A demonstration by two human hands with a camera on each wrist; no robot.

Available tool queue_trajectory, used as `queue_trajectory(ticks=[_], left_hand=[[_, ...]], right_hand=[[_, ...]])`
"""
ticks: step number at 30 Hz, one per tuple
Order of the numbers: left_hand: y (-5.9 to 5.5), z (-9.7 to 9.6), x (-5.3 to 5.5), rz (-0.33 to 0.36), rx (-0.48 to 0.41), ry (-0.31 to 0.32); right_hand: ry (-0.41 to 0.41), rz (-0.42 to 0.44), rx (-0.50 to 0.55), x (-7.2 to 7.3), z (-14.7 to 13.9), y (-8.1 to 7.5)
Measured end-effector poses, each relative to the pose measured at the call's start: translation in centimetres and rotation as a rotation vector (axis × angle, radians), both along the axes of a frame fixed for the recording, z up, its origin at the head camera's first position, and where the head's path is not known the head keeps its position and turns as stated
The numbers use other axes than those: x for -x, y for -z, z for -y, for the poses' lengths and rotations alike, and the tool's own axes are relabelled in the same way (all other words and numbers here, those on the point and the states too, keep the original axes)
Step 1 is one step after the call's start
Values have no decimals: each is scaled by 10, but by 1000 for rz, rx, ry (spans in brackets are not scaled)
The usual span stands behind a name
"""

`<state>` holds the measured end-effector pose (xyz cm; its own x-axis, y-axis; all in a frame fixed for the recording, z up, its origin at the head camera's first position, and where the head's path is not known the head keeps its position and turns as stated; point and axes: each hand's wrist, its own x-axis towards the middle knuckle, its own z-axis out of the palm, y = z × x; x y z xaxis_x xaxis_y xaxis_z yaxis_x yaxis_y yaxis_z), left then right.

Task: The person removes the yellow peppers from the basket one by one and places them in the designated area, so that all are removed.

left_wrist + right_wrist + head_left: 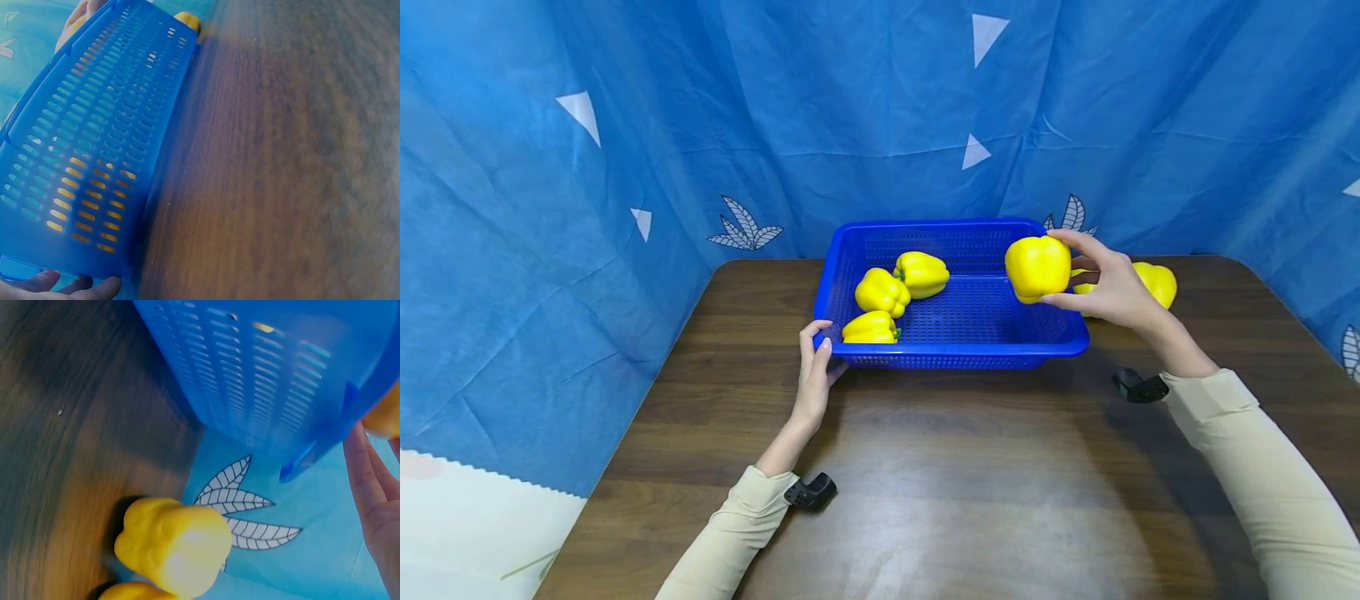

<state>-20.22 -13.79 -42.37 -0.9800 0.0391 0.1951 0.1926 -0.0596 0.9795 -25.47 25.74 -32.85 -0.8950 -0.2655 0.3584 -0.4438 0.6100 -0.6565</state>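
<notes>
A blue perforated plastic basket (955,350) stands on the wooden table. My left hand (815,375) grips its front left corner, thumb over the rim. In the left wrist view, the fingertips (106,289) show at the basket's end. Over the basket's right side, my right hand (1108,283) holds a yellow bell pepper (1037,268) between thumb and fingers. Inside the basket, toward the left, lie three more yellow peppers: one at the back (922,275), one in the middle (882,292) and one at the front (870,327).
Right of the basket, more yellow peppers (1156,285) lie on the table (970,467), partly behind my right hand; the right wrist view shows one pepper (175,544) near the basket wall. A blue patterned curtain (880,108) hangs behind the table and along its left side.
</notes>
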Motion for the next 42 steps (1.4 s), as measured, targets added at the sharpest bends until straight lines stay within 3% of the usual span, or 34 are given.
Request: queue_trajectory(ticks=[15, 42], left_hand=[[-1, 0, 0, 6, 10, -1], [-3, -1, -2, 11, 11, -7]], right_hand=[[53, -40, 31, -10, -31, -10], [176, -21, 72, -20, -89, 7]])
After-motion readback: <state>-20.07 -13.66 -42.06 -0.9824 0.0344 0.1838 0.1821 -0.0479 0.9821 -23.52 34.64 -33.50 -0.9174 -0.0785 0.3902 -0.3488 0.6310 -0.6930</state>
